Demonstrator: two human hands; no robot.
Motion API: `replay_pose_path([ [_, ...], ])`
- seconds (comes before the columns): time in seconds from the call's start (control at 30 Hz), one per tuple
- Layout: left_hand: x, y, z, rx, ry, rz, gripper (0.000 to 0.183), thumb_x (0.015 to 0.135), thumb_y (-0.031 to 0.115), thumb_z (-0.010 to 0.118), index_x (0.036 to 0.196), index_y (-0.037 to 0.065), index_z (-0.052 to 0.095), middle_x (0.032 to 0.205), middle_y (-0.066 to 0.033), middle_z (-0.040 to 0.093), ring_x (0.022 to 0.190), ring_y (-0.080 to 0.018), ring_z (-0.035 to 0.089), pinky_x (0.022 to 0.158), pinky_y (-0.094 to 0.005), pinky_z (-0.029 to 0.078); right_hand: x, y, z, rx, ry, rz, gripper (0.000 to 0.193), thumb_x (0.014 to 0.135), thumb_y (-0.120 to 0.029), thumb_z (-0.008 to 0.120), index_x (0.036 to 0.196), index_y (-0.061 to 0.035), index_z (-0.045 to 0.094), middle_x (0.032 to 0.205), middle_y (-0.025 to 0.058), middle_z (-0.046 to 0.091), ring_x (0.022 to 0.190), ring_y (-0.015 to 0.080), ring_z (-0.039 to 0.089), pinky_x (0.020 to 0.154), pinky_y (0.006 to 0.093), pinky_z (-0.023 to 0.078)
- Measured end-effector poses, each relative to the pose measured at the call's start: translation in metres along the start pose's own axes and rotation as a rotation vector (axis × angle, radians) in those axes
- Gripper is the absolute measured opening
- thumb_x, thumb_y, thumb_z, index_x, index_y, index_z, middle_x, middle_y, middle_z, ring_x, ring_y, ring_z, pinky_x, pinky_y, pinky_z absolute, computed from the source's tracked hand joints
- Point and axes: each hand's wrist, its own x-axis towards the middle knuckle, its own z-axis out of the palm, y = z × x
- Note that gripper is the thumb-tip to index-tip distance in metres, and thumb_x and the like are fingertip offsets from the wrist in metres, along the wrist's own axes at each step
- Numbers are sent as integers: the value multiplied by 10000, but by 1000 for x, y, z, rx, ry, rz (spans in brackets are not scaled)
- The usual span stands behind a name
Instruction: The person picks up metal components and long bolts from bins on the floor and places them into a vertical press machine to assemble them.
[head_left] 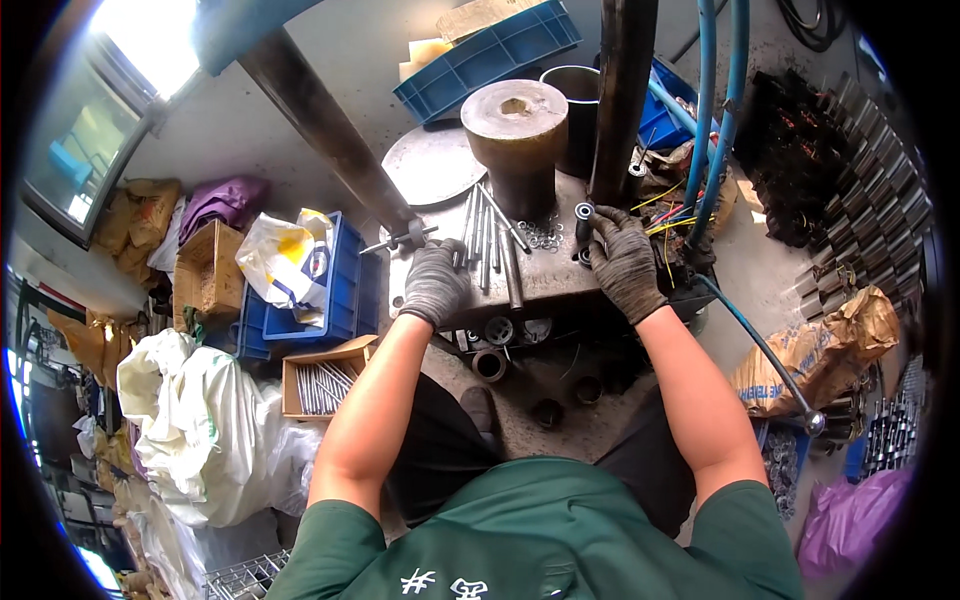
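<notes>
My left hand (pixel 436 282), in a grey work glove, rests on the near left part of a metal work plate (pixel 545 280), its fingertips touching the lower ends of several long steel pins (pixel 487 235) lying side by side. My right hand (pixel 625 262), also gloved, grips a small dark metal bushing (pixel 584 213) standing upright on the plate beside a dark vertical column (pixel 620 95). A pile of small washers (pixel 542 236) lies between the two hands. Behind them stands a thick rusty metal cylinder (pixel 516 135).
A bolt (pixel 400 240) lies at the plate's left edge. Short metal sleeves (pixel 490 362) lie below the plate. Blue crates (pixel 335 285) and a cardboard box of pins (pixel 322 385) stand left. Blue hoses (pixel 716 110) hang right, beside rows of metal parts (pixel 860 200) and a brown sack (pixel 820 350).
</notes>
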Motion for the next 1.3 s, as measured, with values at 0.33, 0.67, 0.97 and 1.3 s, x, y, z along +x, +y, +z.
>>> replay_pose_path([
  [0.33, -8, -12, -8, -847, -85, -417, 443, 859, 83, 730, 1281, 33, 606, 901, -95, 659, 766, -177, 651, 670, -305, 557, 19, 18, 42, -50, 73, -40, 382, 774, -60, 744, 1155, -76, 757, 1252, 124, 713, 1182, 352, 618, 1059, 437, 503],
  [0.67, -60, 60, -25, -1665, -569, -163, 503, 908, 106, 742, 1369, 23, 559, 1025, -69, 659, 908, -200, 706, 775, -317, 618, 5, -28, 4, 950, 89, 376, 243, 1040, -49, 613, 1273, -2, 664, 1041, 50, 719, 789, 82, 676, 667, 218, 546],
  [0.97, -78, 97, 9, -1296, -979, 94, 494, 945, 175, 737, 1378, 15, 560, 1057, -67, 687, 930, -155, 671, 831, -300, 553, -23, -53, -31, 1528, -81, 797, 407, 1004, 4, 532, 1409, 28, 532, 1239, 137, 662, 1058, 264, 720, 912, 395, 625],
  [1.3, -75, 96, 20, -1048, -807, 167, 390, 1032, 202, 664, 1369, 21, 587, 973, -37, 698, 844, -94, 656, 784, -270, 566, -26, -40, -32, 1167, -166, 443, 299, 1011, -80, 599, 1301, -16, 626, 1215, 132, 720, 1101, 199, 687, 920, 376, 585],
])
